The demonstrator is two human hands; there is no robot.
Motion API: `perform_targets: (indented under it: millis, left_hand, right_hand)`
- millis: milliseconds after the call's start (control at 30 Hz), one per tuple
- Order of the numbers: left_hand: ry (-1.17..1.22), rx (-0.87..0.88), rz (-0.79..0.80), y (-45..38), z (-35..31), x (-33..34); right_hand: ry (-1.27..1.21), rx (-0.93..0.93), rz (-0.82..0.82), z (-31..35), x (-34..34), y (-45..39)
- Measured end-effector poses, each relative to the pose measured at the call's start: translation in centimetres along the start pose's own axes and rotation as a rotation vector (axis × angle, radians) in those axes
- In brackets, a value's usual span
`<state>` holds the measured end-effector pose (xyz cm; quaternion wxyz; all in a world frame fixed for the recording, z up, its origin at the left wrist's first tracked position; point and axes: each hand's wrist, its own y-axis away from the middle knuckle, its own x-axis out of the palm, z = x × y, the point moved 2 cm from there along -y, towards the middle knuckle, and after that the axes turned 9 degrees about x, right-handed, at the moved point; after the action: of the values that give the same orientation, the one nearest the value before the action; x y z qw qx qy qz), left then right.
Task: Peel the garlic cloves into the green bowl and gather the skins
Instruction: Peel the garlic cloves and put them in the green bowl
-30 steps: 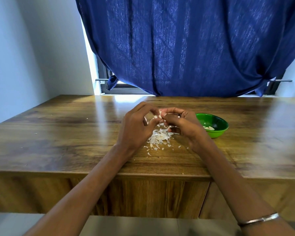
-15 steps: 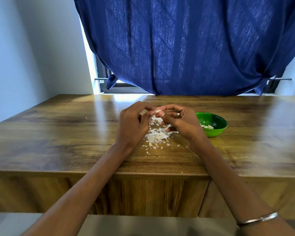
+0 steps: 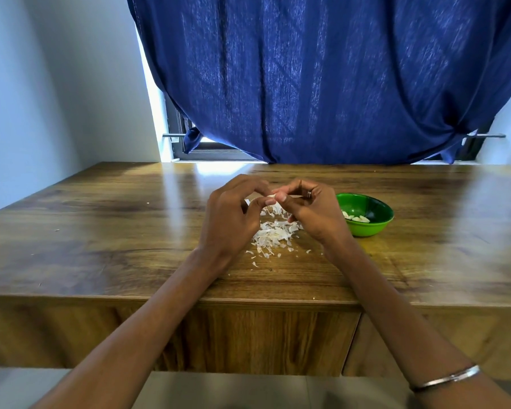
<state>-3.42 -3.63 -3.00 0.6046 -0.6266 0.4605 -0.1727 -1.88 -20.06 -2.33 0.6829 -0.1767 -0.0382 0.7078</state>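
I see both hands raised just above the wooden tabletop (image 3: 101, 231), meeting fingertip to fingertip over the middle of it. The left hand (image 3: 230, 219) has its fingers curled, thumb and forefinger pinching a small pale garlic clove (image 3: 270, 196). The right hand (image 3: 310, 212) is likewise curled, its thumb and forefinger closed on the same clove from the other side. A ring (image 3: 309, 193) shows on one finger of the right hand, and a thin metal bangle (image 3: 446, 379) sits on the right forearm near the bottom edge of the view.

Directly beneath the hands I note a loose heap of white garlic skins (image 3: 273, 234) lying on the tabletop, with smaller flakes scattered toward the near edge. The clove is held above this heap, not touching it.

The green bowl (image 3: 375, 225) stands on the tabletop just to the right of the right hand, apart from the heap. Inside it lie a few pale peeled cloves (image 3: 357, 218); I cannot tell their number, as the right hand hides part of the bowl.

Behind the tabletop a dark blue curtain (image 3: 322, 84) hangs over a window, with daylight showing at its lower left edge and reflecting off the wood. A pale wall (image 3: 56, 84) stands to the left.
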Motion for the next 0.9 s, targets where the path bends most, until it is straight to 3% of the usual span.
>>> perform_targets:
  millis: [233, 433, 767, 900]
  left_hand:
    - [0.173, -0.275, 0.016, 0.1, -0.3, 0.5]
    - [0.305, -0.450, 0.026, 0.1, 0.1, 0.6]
    - [0.587, -0.573, 0.021, -0.6, 0.2, 0.7]
    - [0.523, -0.528, -0.079, -0.7, 0.1, 0.4]
  right_hand:
    - [0.111, -0.162, -0.007, 0.0, 0.6, -0.1]
    - [0.149, -0.170, -0.016, 0.2, 1.1, -0.3]
    - [0.082, -0.235, -0.040, 0.7, 1.2, 0.1]
    - [-0.034, -0.095, -0.029, 0.6, 1.3, 0.1]
